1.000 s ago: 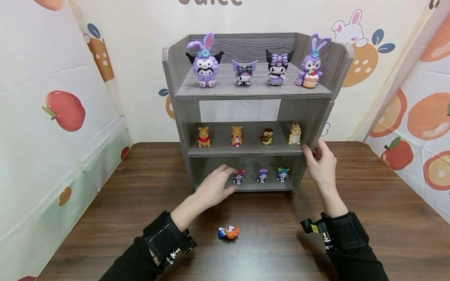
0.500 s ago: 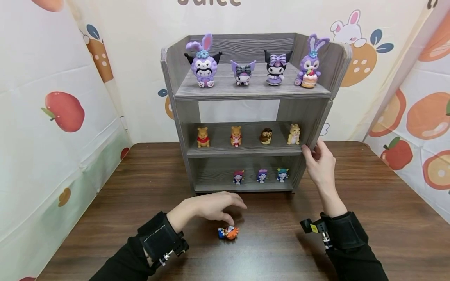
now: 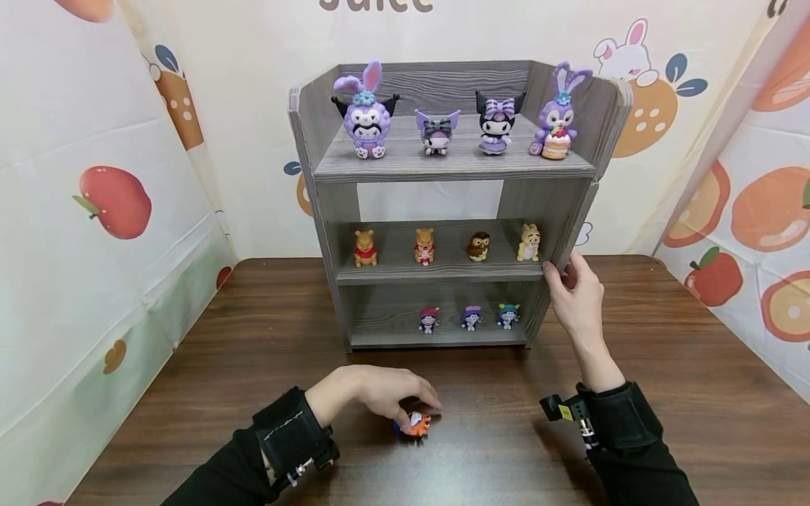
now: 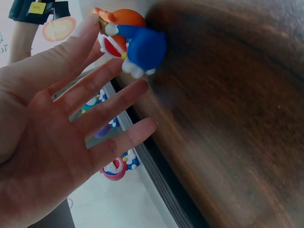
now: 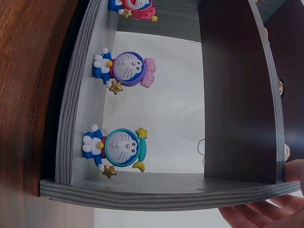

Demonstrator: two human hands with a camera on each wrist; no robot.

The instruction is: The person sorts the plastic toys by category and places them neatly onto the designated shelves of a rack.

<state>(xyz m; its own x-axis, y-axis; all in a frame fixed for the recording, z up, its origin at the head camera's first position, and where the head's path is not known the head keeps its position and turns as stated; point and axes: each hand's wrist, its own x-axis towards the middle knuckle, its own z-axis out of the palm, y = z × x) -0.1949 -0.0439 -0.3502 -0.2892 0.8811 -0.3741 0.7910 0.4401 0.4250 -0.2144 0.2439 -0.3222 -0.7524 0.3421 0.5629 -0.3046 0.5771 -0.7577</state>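
Note:
A small figurine point(image 3: 419, 425) with an orange head covering and blue body lies on the table in front of the shelf. My left hand point(image 3: 382, 392) is over it, thumb touching it and the other fingers reaching past its far side. In the left wrist view, the figurine's blue back and white feet point(image 4: 135, 70) show beyond the thumb, and the remaining fingers are extended. My right hand point(image 3: 577, 292) grips the right side panel of the grey wooden shelf point(image 3: 443, 275), thumb at the front edge, fingers behind it in the right wrist view.
Three similar figurines, pink point(image 3: 428, 320), purple point(image 3: 471, 318) and teal point(image 3: 508, 316), stand on the bottom tier. Bear, owl point(image 3: 478, 246) and other animal figures line the middle tier. Larger purple figures point(image 3: 367, 126) stand on top. Printed cloth point(image 3: 253, 140) hangs behind the table point(image 3: 481, 450).
My left hand has come away from the bottom tier, down to the figurine on the table, which has shifted slightly right. My right hand stays on the shelf's side.

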